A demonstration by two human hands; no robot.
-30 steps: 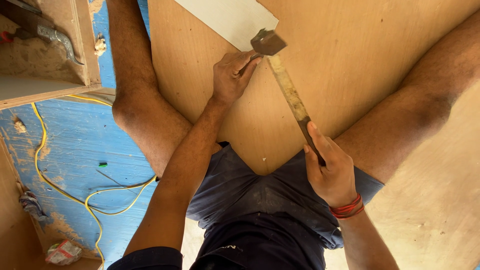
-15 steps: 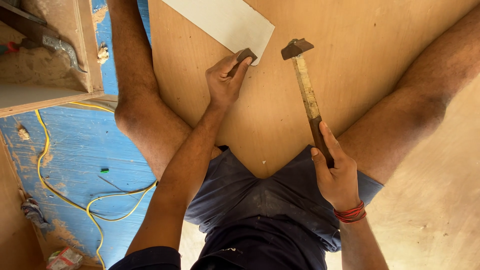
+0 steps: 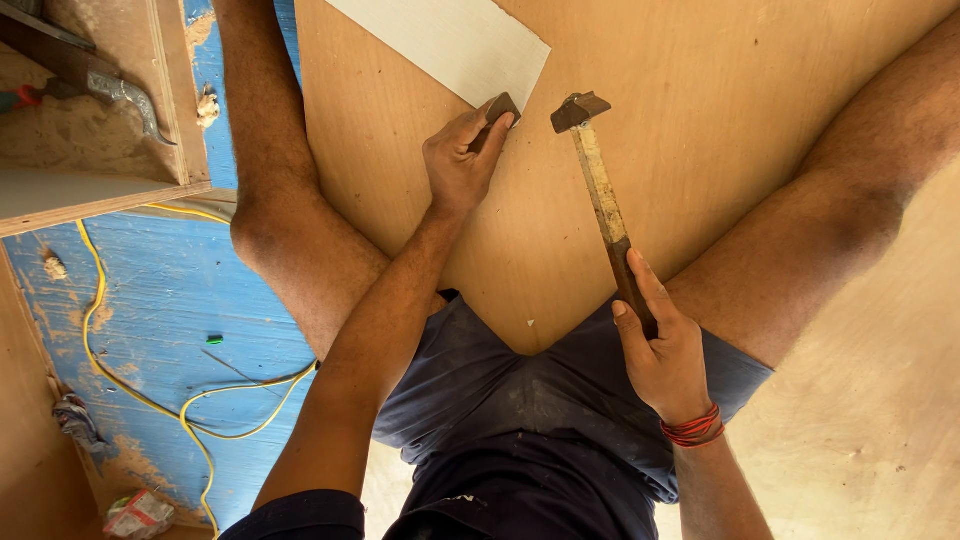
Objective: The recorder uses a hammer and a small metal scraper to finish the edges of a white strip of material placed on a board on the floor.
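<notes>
Fingers of the right hand (image 3: 668, 362) wrap one hammer (image 3: 603, 200) by its worn wooden handle; its dark metal head hangs just right of the left hand (image 3: 462, 160). That hand pinches one small dark block (image 3: 500, 109) at the corner of one pale laminate sheet (image 3: 450, 40), on a broad plywood panel (image 3: 700, 130). One yellow cable (image 3: 150, 400) loops over the blue floor (image 3: 150, 300).

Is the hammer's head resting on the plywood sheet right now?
No: the hammer, gripped by the right hand, has its head lifted beside the small block that the left hand holds against the plywood sheet.
</notes>
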